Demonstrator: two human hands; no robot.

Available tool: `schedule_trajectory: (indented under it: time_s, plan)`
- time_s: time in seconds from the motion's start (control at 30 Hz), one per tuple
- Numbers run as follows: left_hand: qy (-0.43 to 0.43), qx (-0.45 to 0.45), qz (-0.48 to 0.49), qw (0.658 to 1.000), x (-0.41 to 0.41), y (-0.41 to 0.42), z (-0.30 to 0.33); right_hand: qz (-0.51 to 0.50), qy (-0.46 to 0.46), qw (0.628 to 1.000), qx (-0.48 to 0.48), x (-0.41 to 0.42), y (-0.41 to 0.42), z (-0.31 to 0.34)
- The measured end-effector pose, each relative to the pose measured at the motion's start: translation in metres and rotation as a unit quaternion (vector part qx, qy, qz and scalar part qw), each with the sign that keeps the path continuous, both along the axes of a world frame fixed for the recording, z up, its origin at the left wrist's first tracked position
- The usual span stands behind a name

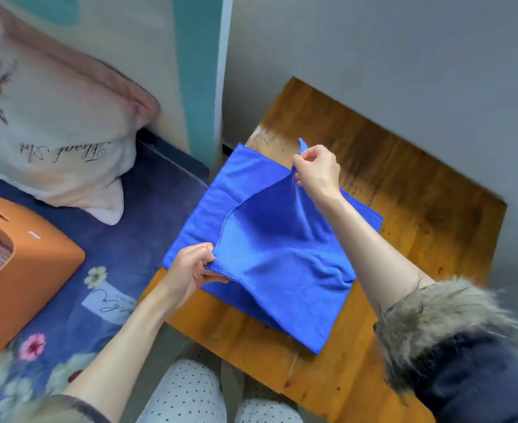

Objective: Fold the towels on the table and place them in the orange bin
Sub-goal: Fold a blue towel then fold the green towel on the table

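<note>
polka-dot trousers (pixel 187 395) fill the bottom edge, nearest the lens, with a fur-trimmed dark sleeve (pixel 440 328) on the right arm beside them. beyond the knees stands a worn wooden table (pixel 419 209) against a grey wall (pixel 373 56), and to its left a bed with a dark blue flowered cover (pixel 123 245). a blue towel (pixel 282 239) lies spread on the table, its far half lifted and drawn over the near half — the rest stays flat on the wood. an orange bin (pixel 29 270) sits on the bed cover, well apart from the towel, and a pale pillow (pixel 53 132) leans behind it. left hand (pixel 190 267) pinches the towel's left edge between thumb and fingers; right hand (pixel 317 170) pinches a raised far corner — both grips closed on cloth.
</note>
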State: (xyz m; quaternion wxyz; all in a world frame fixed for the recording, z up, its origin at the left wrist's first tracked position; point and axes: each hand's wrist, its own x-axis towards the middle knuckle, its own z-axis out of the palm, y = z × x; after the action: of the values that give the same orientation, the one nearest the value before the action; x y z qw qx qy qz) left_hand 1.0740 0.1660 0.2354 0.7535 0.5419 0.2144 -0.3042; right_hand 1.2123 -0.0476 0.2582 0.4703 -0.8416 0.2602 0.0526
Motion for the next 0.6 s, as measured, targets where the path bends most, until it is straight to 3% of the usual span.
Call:
schedule_trajectory:
  time_s: [0.13, 0.27, 0.37, 0.47, 0.6]
  plan:
    - [0.019, 0.065, 0.049, 0.997, 0.007, 0.033, -0.019, 0.024, 0.031, 0.999, 0.007, 0.024, 0.039, -0.013]
    - [0.049, 0.209, 0.023, 0.976, 0.014, 0.051, -0.048, 0.055, 0.068, 0.995, 0.038, 0.037, 0.065, -0.034]
    - [0.048, 0.307, -0.025, 0.950, 0.015, 0.061, -0.071, 0.109, 0.096, 0.986, -0.076, 0.040, 0.066, -0.053]
    - [0.041, 0.355, -0.070, 0.931, 0.018, 0.066, -0.085, 0.200, 0.105, 0.952, -0.204, 0.029, 0.049, -0.073]
    - [0.038, 0.386, -0.115, 0.914, 0.024, 0.063, -0.094, 0.331, 0.181, 0.893, -0.245, -0.001, 0.016, -0.102]
